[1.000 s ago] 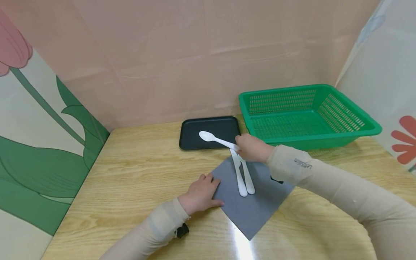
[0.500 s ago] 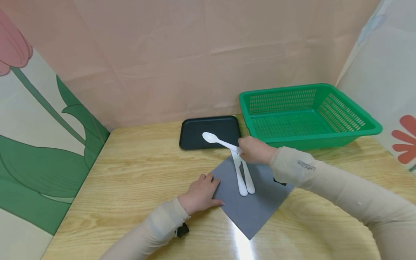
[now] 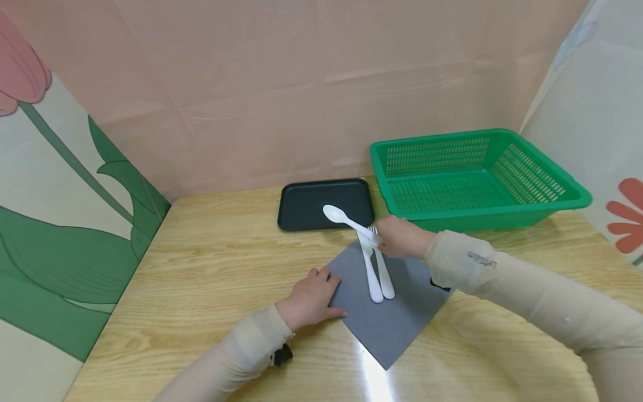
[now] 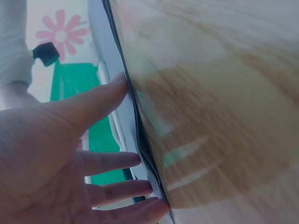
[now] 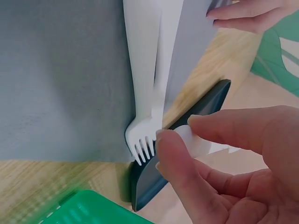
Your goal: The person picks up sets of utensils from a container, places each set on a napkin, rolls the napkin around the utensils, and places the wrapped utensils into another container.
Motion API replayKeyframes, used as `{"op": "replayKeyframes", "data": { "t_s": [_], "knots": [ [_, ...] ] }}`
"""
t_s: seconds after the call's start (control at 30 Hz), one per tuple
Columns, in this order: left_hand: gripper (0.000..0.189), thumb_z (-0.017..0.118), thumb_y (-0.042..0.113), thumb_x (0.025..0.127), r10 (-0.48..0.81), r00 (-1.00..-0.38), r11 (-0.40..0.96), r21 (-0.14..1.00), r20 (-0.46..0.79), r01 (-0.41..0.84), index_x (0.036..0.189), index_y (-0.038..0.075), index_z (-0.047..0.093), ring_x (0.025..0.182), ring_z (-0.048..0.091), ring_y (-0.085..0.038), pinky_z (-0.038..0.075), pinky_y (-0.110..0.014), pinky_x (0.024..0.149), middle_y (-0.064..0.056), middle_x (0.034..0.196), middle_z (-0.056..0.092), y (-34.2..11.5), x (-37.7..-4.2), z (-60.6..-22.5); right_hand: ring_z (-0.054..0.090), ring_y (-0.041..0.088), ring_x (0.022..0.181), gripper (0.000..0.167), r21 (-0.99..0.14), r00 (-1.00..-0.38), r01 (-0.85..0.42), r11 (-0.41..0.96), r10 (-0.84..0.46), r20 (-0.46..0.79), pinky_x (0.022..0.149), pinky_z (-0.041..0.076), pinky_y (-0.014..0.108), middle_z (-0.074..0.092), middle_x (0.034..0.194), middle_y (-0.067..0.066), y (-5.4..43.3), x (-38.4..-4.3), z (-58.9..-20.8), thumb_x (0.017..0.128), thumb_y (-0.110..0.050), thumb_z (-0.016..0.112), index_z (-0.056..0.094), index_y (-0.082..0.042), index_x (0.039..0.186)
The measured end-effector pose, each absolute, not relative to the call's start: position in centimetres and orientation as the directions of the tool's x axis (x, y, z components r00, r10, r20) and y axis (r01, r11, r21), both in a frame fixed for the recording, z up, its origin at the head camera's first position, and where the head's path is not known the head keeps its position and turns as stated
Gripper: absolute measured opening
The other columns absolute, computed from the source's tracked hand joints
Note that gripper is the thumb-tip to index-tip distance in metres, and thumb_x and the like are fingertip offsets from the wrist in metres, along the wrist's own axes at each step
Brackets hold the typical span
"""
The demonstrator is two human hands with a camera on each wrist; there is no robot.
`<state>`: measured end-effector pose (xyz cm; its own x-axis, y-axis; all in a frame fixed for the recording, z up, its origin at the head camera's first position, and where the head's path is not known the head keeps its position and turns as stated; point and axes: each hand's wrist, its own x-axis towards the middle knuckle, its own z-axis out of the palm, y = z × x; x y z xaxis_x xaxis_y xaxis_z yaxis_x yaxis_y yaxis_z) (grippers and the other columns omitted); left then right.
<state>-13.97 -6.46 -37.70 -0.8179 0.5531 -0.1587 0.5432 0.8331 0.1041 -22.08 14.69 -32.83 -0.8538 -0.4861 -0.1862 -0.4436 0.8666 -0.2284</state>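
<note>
White plastic spoon (image 3: 335, 214) is in the R hand (image 3: 403, 238), handle end pinched betw. thumb & fingers. Bowl points ahead-left of that hand; long axis runs diag., crossing over the far ends of the knife (image 3: 372, 279) and fork (image 3: 384, 280). Those 2 lie side by side on the grey napkin (image 3: 392, 340), to the left of & nearer the person than the R hand, handles toward the person. Can't tell if spoon touches them; fingers block the view. R hand is nearer to the spoon than the L hand (image 3: 310, 301), which has fingers straight & spread, nothing gripped, resting on the napkin's left edge w/ the cutlery off to its right.

Black tray (image 3: 321, 192): ahead-left of R hand. Green basket (image 3: 482, 214): ahead-right, on same desk (image 3: 216, 262).

Count: 1 spoon, 1 knife, 1 fork, 1 napkin, 1 tray, 1 basket.
</note>
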Motion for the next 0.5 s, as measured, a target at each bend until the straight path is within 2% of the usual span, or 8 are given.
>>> {"op": "replayKeyframes", "data": {
  "t_s": [0.17, 0.5],
  "knots": [
    [0.067, 0.067, 0.049, 0.080, 0.561, -0.813, 0.828, 0.107, -0.157, 0.550, 0.128, 0.005, 0.053, 0.102, 0.052, -0.023, 0.051, -0.034, 0.077, -0.013, 0.121, 0.055, -6.47, -13.95, -37.69, 0.050, 0.016, 0.059, 0.006, -0.217, -0.844, -0.468, 0.857, -0.506, -0.177, 0.052, 0.040, 0.025, 0.057, 0.068, 0.009, 15.08, -21.73, -32.91, 0.083, -0.003, 0.061, 0.058, 0.002, 0.082],
    [0.066, 0.068, 0.049, 0.080, 0.567, -0.811, 0.824, 0.104, -0.141, 0.558, 0.126, 0.005, 0.054, 0.099, 0.052, -0.023, 0.050, -0.032, 0.075, -0.012, 0.117, 0.055, -6.59, -14.00, -37.78, 0.048, 0.015, 0.056, 0.011, -0.237, -0.835, -0.478, 0.846, -0.521, -0.176, 0.050, 0.038, 0.024, 0.053, 0.063, 0.007, 15.63, -21.40, -33.08, 0.082, -0.006, 0.065, 0.056, 0.000, 0.079]
  ]
}}
